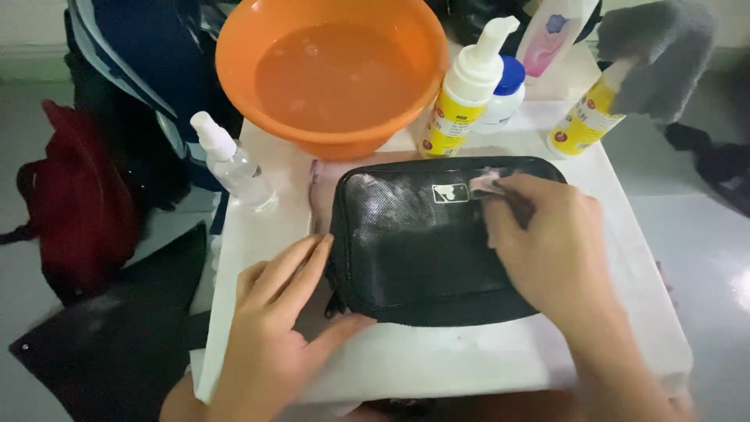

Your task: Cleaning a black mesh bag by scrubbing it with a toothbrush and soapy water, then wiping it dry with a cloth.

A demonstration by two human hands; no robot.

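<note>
A black pouch (pixel 414 242) with a small white label lies flat on a white table (pixel 469 359). My left hand (pixel 273 320) presses against the pouch's left edge and lower corner, fingers spread along its side. On top of the pouch's upper right part rests my right hand (pixel 547 242), with its fingers closed on a small pale pink cloth (pixel 486 184) that touches the pouch next to the label.
An orange basin (pixel 332 70) of water stands at the back of the table. A clear spray bottle (pixel 232 164) sits at the left edge. Two yellow-labelled bottles (pixel 465 90) (pixel 586 117), a blue-capped jar (pixel 504 94) and a grey cloth (pixel 656 55) stand behind. Dark bags (pixel 78 203) lie on the floor left.
</note>
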